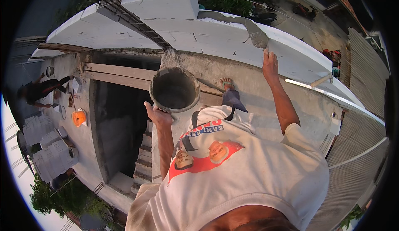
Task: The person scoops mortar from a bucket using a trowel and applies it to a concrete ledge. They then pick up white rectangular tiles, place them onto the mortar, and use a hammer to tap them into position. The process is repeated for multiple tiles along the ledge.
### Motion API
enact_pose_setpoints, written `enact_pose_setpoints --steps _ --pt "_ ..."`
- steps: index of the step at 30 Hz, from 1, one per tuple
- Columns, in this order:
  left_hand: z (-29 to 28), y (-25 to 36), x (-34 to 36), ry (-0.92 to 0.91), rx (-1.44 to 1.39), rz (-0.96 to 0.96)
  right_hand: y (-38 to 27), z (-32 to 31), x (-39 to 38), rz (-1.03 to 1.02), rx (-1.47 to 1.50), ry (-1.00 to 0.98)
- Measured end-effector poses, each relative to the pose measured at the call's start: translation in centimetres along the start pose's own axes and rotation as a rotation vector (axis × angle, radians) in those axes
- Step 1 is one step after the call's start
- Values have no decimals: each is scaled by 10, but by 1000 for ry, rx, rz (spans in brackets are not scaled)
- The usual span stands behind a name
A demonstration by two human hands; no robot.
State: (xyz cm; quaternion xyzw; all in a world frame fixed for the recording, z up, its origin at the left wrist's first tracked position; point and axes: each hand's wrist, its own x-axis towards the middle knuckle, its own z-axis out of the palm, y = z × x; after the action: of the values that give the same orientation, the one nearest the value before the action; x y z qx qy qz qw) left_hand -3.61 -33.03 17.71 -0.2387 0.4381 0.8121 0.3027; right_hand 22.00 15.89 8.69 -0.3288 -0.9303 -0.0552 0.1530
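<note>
My left hand [160,115] supports a round dark bucket [174,100] from below at its near rim; grey residue coats the bucket's inside. Up at the wall's edge, my right hand [270,60] grips a trowel [259,40] by its handle, the blade smeared with grey mortar. Grey mortar [224,19] lies along the top of the white block wall [216,43], reaching from a raised white block [160,3] to the trowel. My bare forearms and white printed shirt show below, and a sandaled foot [227,84] rests on the concrete near the wall.
A dark stair opening [120,119] with concrete steps [142,158] is at my left, crossed by planks [118,75]. Beyond it are a co-worker [39,92], an orange container [79,119] and stacked blocks [56,152]. Rebar [133,19] juts overhead; corrugated roofing [357,168] lies right.
</note>
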Motion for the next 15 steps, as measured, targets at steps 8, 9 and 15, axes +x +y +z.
enact_pose_setpoints --steps 8,9,15 --pt "28 11 18 21 157 167 -57 -84 -49 -1 448 -297" --pt "35 12 21 6 183 179 -75 -96 -46 -43 555 -343" --pt "88 22 10 -53 377 190 -225 -120 -2 -538 324 -346"
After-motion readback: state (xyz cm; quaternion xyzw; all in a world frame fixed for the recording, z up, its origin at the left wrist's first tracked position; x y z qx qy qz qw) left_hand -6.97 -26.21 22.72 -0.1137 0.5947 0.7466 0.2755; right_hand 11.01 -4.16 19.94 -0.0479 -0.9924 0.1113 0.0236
